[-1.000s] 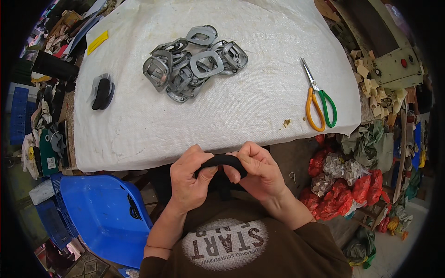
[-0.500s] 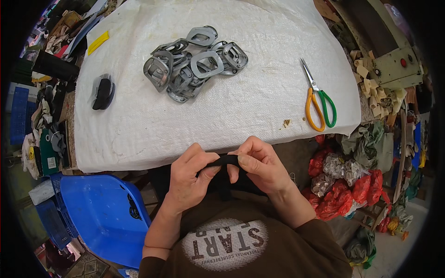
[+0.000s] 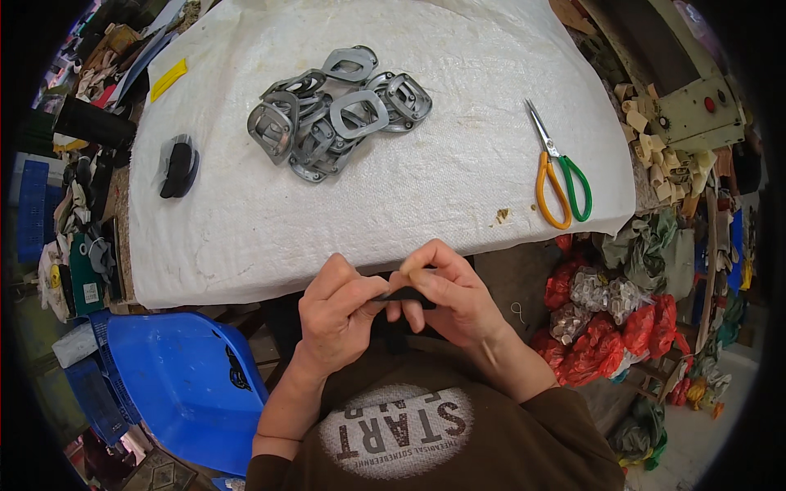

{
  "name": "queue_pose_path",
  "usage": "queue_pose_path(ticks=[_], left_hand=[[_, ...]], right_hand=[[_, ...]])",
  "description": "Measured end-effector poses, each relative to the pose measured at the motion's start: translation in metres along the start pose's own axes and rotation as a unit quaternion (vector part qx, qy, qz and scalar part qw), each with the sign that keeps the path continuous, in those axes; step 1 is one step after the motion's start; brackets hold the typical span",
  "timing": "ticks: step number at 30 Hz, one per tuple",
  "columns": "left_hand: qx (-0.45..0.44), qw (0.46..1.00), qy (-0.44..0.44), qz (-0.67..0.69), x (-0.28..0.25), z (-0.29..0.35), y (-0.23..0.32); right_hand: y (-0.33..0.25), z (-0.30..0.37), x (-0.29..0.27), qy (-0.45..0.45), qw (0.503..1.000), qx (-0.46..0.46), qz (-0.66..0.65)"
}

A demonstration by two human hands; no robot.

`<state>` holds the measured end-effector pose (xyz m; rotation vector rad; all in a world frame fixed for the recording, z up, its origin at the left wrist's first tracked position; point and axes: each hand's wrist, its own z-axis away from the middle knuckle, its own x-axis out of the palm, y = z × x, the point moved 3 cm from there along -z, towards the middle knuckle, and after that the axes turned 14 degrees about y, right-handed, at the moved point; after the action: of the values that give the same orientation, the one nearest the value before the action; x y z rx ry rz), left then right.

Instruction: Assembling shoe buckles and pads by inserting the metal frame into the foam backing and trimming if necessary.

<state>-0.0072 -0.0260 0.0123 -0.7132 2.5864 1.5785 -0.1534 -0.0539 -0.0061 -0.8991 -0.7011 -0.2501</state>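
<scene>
Just off the near edge of the table, a black strip (image 3: 414,295) of what looks like webbing spans my two hands. My left hand (image 3: 334,309) pinches one end between thumb and fingers. The other part is held in my right hand (image 3: 457,296), its thumb and forefinger pressed together above the strip and other fingers curled beneath. Part of the strip is hidden by my fingers. Beyond them, grey metal buckles (image 3: 359,114) lie in a loose pile on the white sheet (image 3: 327,225). To the right rest scissors (image 3: 553,188) with one orange and one green handle.
At the table's left lie a folded black piece (image 3: 178,168) in clear wrap and a yellow strip (image 3: 169,79). A blue plastic tub (image 3: 164,368) stands at lower left. Red and clear bags (image 3: 606,327) crowd the right, below a pile of cream-coloured parts (image 3: 651,147).
The strip between my hands has turned and shows less of its length. My right fingers have shifted upward and closer to my left hand. The table items stay put, with a slight view shift.
</scene>
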Motion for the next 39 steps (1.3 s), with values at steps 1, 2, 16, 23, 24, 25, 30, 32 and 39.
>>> queue_pose_path(ticks=[1,2,16,23,24,25,30,32,39], left_hand=[[0.001,1.000,0.000,0.000,0.000,-0.001,0.000],[-0.026,1.000,-0.004,0.012,-0.001,-0.002,0.000],[-0.069,0.998,-0.003,0.010,0.001,-0.007,0.006],[-0.213,0.965,0.081,0.131,0.009,0.000,-0.003],[-0.309,0.909,0.151,0.234,0.011,0.004,-0.008],[-0.307,0.910,0.153,0.233,0.012,0.006,-0.013],[-0.275,0.910,0.099,0.293,0.009,0.012,-0.025],[-0.286,0.907,0.088,0.296,0.002,0.009,-0.027],[-0.263,0.937,-0.010,0.228,-0.004,0.000,-0.018]], right_hand=[[0.000,-0.003,0.000,0.001,1.000,-0.007,-0.014],[0.000,-0.005,-0.001,0.001,1.000,-0.014,-0.027],[0.006,0.002,-0.003,0.071,0.941,-0.209,0.258],[0.013,-0.006,0.004,0.024,0.987,-0.159,0.022],[0.014,-0.008,0.006,0.037,0.987,-0.152,-0.032],[0.017,-0.008,0.007,0.035,0.987,-0.152,-0.031],[0.018,-0.001,0.012,0.046,0.989,-0.114,-0.087],[0.013,-0.005,0.002,0.075,0.983,-0.165,0.018],[-0.003,-0.013,-0.008,-0.024,0.993,-0.096,0.065]])
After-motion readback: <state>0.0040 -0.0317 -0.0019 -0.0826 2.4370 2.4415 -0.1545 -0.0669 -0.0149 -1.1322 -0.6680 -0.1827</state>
